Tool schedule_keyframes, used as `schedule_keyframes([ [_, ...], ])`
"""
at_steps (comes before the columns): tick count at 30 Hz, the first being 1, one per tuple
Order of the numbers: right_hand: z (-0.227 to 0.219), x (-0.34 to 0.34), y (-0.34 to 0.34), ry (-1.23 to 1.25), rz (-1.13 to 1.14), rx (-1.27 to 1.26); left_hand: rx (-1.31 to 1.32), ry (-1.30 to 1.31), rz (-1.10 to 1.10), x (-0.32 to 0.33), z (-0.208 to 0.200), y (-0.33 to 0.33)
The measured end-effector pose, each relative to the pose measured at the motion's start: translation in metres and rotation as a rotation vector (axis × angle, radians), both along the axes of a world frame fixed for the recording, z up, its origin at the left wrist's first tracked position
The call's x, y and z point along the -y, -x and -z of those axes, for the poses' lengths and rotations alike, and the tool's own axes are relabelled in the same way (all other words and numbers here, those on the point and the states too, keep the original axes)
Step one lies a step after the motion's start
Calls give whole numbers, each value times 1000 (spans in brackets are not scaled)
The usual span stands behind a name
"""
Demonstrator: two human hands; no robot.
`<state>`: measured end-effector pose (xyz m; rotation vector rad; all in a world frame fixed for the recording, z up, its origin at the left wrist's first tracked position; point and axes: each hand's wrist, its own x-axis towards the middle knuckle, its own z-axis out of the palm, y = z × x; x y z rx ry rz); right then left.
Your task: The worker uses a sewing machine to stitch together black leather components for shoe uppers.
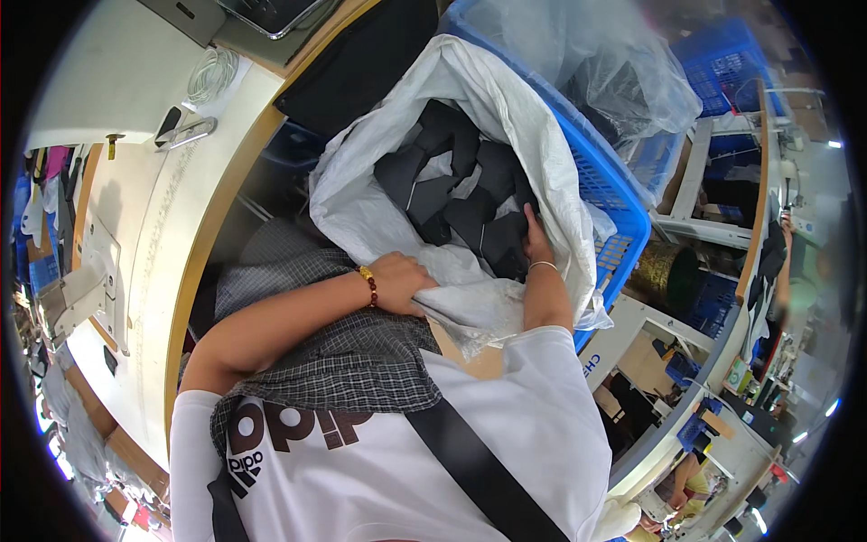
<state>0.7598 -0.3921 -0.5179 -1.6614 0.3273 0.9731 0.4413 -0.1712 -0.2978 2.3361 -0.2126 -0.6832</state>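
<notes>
From my end I see the work in hand centred on a white sack (348,203) that stands open in front of the wearer, its mouth facing up at me. The dark fabric pieces (470,212) lie loose and overlapping inside it, with slivers of pale lining showing between them.

The left hand (399,282) is on the near edge of the sack, its fingers curled together and, as I read it, pinching a fold of the rim. The right hand (539,248) reaches inside, against the pieces on the right side of the heap. Its fingertips go out of my sight among the dark cloth, so I can't tell whether they pinch a piece or merely press against it.

As for progress, I judge that the opening-up is done: the mouth is wide and the contents are within reach. The handling of the pieces looks unfinished, since all those I can make out are within the sack and none is lifted clear of it. How deep the heap goes I can't tell from above, nor whether pieces are being added, sorted or taken out. Just beyond the sack's right side, the blue basket (603,181) stands close by.
</notes>
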Motion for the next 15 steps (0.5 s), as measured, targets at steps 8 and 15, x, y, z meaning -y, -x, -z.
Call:
schedule_keyframes([
  [8,-30,36,22,171,-560,-48,20,-60,-19,2,-3,7],
  [15,-57,25,2,329,-806,18,52,-62,-74,-4,-18,20],
])
